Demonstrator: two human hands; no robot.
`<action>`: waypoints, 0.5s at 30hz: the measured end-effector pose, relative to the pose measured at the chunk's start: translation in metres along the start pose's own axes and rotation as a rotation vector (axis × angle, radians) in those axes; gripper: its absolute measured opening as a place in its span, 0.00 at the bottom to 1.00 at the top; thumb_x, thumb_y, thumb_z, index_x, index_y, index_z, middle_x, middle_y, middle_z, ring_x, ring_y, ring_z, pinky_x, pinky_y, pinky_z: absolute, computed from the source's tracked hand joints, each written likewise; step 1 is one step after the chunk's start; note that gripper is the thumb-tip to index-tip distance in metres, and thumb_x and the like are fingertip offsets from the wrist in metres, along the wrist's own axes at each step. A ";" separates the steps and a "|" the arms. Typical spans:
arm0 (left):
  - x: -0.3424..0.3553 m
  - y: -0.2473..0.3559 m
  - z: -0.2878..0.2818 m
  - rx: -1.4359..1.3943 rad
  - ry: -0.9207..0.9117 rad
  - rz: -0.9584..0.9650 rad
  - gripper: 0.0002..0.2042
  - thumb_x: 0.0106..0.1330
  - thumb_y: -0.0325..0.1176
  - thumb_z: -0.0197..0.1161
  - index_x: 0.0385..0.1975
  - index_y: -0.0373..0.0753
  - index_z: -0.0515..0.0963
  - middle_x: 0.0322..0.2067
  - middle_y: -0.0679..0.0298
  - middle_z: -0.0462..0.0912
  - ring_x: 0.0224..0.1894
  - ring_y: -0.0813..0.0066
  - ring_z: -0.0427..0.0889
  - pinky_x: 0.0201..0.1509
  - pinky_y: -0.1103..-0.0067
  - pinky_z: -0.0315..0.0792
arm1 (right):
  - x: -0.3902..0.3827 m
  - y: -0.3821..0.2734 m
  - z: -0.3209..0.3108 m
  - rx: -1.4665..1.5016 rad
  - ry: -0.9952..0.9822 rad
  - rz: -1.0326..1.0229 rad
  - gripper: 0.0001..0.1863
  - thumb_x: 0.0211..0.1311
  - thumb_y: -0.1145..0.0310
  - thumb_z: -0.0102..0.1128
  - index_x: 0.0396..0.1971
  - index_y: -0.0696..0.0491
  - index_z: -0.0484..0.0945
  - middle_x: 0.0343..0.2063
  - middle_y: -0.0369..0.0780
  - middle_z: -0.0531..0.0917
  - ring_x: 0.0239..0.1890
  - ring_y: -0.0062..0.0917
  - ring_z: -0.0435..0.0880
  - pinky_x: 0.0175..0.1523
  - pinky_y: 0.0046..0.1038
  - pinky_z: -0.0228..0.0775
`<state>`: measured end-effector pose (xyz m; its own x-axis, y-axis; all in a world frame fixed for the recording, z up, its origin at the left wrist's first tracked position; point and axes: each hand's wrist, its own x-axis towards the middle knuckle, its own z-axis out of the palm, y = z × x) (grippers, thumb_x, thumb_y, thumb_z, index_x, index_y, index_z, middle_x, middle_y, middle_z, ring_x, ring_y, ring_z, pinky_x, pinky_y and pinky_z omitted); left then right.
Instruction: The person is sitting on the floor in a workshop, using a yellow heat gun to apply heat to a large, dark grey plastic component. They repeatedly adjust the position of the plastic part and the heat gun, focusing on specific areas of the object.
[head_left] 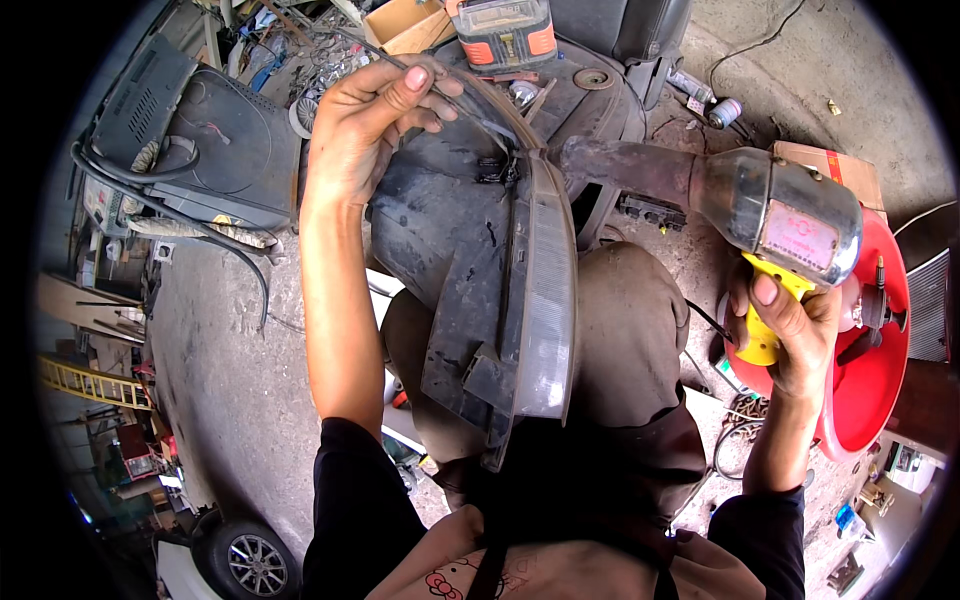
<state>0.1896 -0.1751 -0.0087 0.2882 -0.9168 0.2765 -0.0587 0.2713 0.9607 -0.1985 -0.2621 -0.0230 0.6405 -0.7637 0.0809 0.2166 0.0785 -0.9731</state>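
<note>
A dusty car headlamp [520, 290] with a clear ribbed lens and black housing stands on end across my lap. My left hand [372, 115] grips the thin curved strip [475, 100] at the lamp's top edge, fingers closed around it. My right hand [795, 325] holds the yellow handle of a metal heat gun [760, 205]. Its long dark nozzle [620, 165] points left at the lamp's upper edge, close to the black housing.
A red plastic basin [875, 370] sits on the concrete floor at right, beside a cardboard box [830, 165]. An orange and grey battery case [505, 35] lies ahead. A black moulded car part [200, 140] rests at left. A wheel [250, 560] shows lower left.
</note>
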 end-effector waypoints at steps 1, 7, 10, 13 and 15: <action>0.000 -0.001 -0.001 0.000 0.000 -0.002 0.10 0.71 0.33 0.64 0.38 0.30 0.84 0.39 0.51 0.87 0.36 0.68 0.87 0.40 0.78 0.79 | 0.000 0.000 0.000 0.000 -0.001 0.003 0.19 0.63 0.68 0.69 0.49 0.62 0.76 0.25 0.41 0.80 0.18 0.22 0.77 0.22 0.21 0.68; 0.000 0.000 -0.001 0.005 -0.007 -0.004 0.10 0.71 0.34 0.64 0.38 0.30 0.84 0.40 0.51 0.87 0.37 0.69 0.87 0.41 0.78 0.79 | 0.000 -0.001 0.000 -0.007 0.004 0.005 0.19 0.63 0.68 0.69 0.49 0.62 0.76 0.25 0.41 0.80 0.17 0.22 0.76 0.22 0.21 0.67; 0.001 -0.001 -0.002 -0.001 -0.018 0.001 0.10 0.71 0.34 0.64 0.38 0.30 0.84 0.40 0.51 0.87 0.37 0.68 0.87 0.41 0.78 0.79 | 0.000 0.000 0.001 0.000 0.007 0.001 0.19 0.63 0.68 0.69 0.48 0.62 0.76 0.25 0.41 0.80 0.17 0.21 0.76 0.22 0.20 0.67; 0.001 -0.002 -0.003 0.000 -0.014 0.005 0.11 0.71 0.34 0.64 0.38 0.30 0.84 0.40 0.51 0.87 0.36 0.68 0.87 0.41 0.78 0.79 | 0.000 0.000 0.001 -0.002 0.002 -0.009 0.19 0.63 0.68 0.70 0.48 0.62 0.76 0.25 0.41 0.80 0.17 0.21 0.76 0.22 0.20 0.67; 0.000 -0.002 -0.003 0.000 -0.012 0.007 0.10 0.71 0.34 0.64 0.38 0.31 0.84 0.39 0.51 0.88 0.36 0.68 0.87 0.40 0.78 0.80 | 0.000 0.001 0.000 0.001 0.004 -0.008 0.19 0.63 0.68 0.69 0.48 0.62 0.76 0.25 0.41 0.80 0.17 0.22 0.76 0.22 0.20 0.67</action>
<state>0.1932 -0.1751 -0.0108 0.2767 -0.9181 0.2838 -0.0612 0.2779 0.9587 -0.1984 -0.2620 -0.0237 0.6356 -0.7670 0.0883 0.2227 0.0726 -0.9722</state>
